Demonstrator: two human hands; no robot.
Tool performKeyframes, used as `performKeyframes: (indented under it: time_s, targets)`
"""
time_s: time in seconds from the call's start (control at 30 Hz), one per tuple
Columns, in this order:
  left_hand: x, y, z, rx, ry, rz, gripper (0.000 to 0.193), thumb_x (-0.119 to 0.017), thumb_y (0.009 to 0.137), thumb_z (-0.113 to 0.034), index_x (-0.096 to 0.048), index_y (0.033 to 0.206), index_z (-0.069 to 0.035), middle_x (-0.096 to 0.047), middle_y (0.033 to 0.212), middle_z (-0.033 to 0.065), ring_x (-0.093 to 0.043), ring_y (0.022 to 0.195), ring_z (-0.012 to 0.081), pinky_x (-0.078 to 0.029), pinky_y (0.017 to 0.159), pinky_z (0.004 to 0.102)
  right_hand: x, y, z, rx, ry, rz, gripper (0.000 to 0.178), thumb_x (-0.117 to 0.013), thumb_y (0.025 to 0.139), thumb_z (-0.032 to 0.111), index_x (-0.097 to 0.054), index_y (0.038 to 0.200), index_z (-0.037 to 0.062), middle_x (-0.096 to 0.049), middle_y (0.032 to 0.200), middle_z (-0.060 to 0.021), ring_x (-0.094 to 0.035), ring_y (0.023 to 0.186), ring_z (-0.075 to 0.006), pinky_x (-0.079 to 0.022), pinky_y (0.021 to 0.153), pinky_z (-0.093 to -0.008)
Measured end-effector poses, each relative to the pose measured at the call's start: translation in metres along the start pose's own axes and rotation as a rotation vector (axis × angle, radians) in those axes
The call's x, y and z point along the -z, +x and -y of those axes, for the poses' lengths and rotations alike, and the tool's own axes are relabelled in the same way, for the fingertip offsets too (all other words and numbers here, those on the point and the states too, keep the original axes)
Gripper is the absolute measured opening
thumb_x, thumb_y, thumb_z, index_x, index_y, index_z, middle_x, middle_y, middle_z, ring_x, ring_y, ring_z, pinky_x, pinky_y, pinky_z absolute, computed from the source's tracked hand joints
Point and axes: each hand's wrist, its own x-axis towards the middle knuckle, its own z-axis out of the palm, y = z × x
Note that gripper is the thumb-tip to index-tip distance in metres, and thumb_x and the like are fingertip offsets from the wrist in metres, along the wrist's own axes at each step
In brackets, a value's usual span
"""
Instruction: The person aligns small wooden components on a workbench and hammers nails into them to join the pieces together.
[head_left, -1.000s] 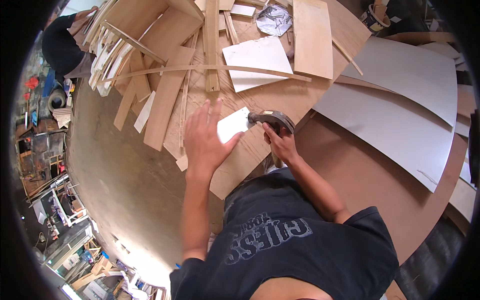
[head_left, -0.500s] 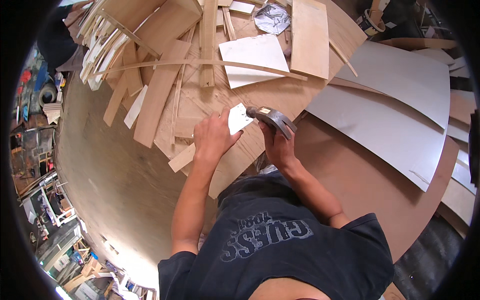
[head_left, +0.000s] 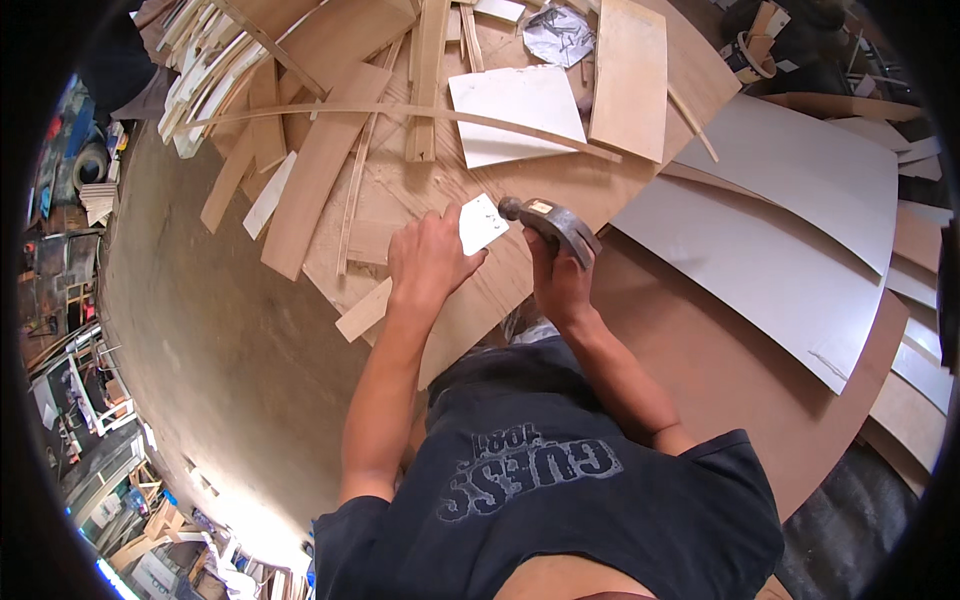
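Note:
My left hand (head_left: 428,255) is closed around a small white board piece (head_left: 483,224) with a few dark marks on its face. Its thumb presses along the near edge. In my right hand (head_left: 560,285) is a claw hammer (head_left: 558,222), gripped close under its metal head, with the handle mostly hidden by the hand. The round striking face points at the white piece and sits just off its right corner. Both hands are over the near part of a plywood worktop (head_left: 450,335).
Wooden strips and planks (head_left: 330,170) cover the worktop's left side. Beyond my hands lie a white panel (head_left: 520,115), a wide board (head_left: 628,80) and a crumpled bag holding nails (head_left: 558,36). Large white sheets (head_left: 750,270) are stacked to the right. A bucket (head_left: 748,58) stands far right.
The hammer head has drawn slightly back to the right from the white piece, which it overlapped or touched before. My left hand still holds the piece. The whole view has shifted a little.

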Motion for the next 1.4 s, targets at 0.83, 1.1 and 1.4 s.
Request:
performKeyframes:
  time_s: [0.83, 1.1, 1.4]
  targets:
    - [0.005, 0.001, -0.008, 0.090, -0.052, -0.047, 0.052, -0.088, 0.077, -0.042, -0.072, 0.109, -0.004, -0.077, 0.096, 0.0198, -0.077, 0.090, 0.0401, -0.061, 0.079, 0.0510, -0.026, 0.005, -0.023, -0.045, 0.118, 0.032, 0.021, -0.068, 0.101, 0.003, -0.068, 0.121, -0.0016, -0.075, 0.114, -0.0196, -0.074, 0.101, -0.0387, -0.059, 0.087, -0.0438]
    - [0.008, 0.002, -0.010, 0.138, -0.108, -0.056, 0.052, -0.086, 0.078, -0.043, -0.073, 0.112, -0.006, -0.078, 0.096, 0.0203, -0.077, 0.092, 0.0408, -0.061, 0.080, 0.0506, -0.030, -0.003, -0.026, -0.125, 0.188, -0.005, 0.019, -0.066, 0.102, 0.001, -0.070, 0.120, -0.0017, -0.076, 0.117, -0.0198, -0.074, 0.104, -0.0374, -0.058, 0.090, -0.0442]
    - [0.002, 0.004, -0.008, 0.214, -0.096, -0.063, 0.060, -0.088, 0.074, -0.048, -0.075, 0.120, -0.011, -0.078, 0.098, 0.0194, -0.076, 0.092, 0.0405, -0.061, 0.081, 0.0508, -0.038, -0.001, -0.027, 0.071, 0.120, -0.012, 0.020, -0.066, 0.103, 0.004, -0.070, 0.122, -0.0007, -0.073, 0.116, -0.0215, -0.072, 0.101, -0.0391, -0.058, 0.088, -0.0449]
